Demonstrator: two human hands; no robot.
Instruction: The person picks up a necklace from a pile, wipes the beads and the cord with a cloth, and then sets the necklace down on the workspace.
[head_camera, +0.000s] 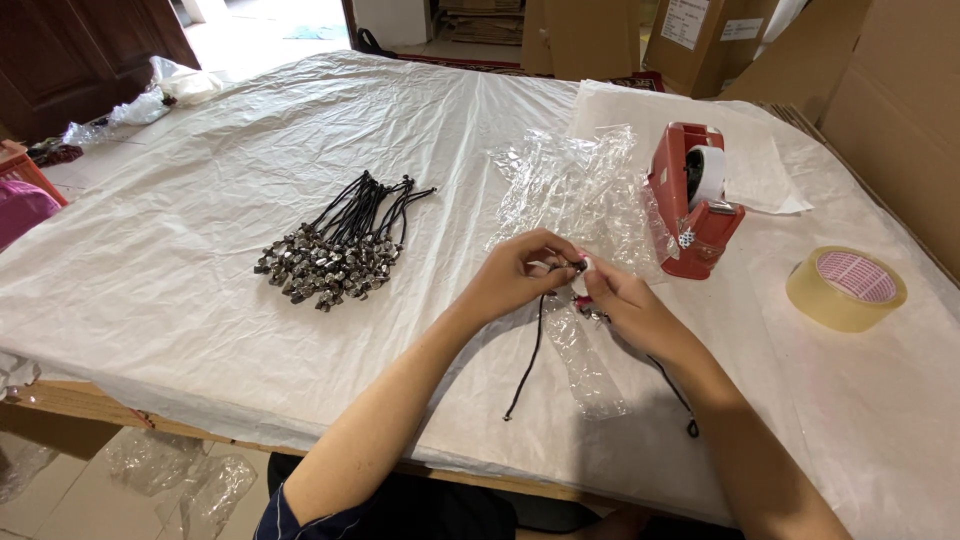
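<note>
My left hand (520, 272) and my right hand (625, 302) meet over the middle of the white-covered table (200, 270). Both pinch the top of a black cord necklace (528, 360) with a small metal pendant between the fingertips. One cord end hangs down toward the table's front edge on the left; another runs under my right forearm. A narrow clear plastic sleeve (585, 365) lies under my hands. A bundle of similar black cords with metal pendants (335, 250) lies to the left, apart from my hands.
A red tape dispenser (695, 205) stands right of my hands, with a pile of clear plastic bags (570, 185) beside it. A roll of tan packing tape (846, 288) lies far right. Cardboard boxes (890, 90) line the back and right side. Crumpled plastic lies on the floor.
</note>
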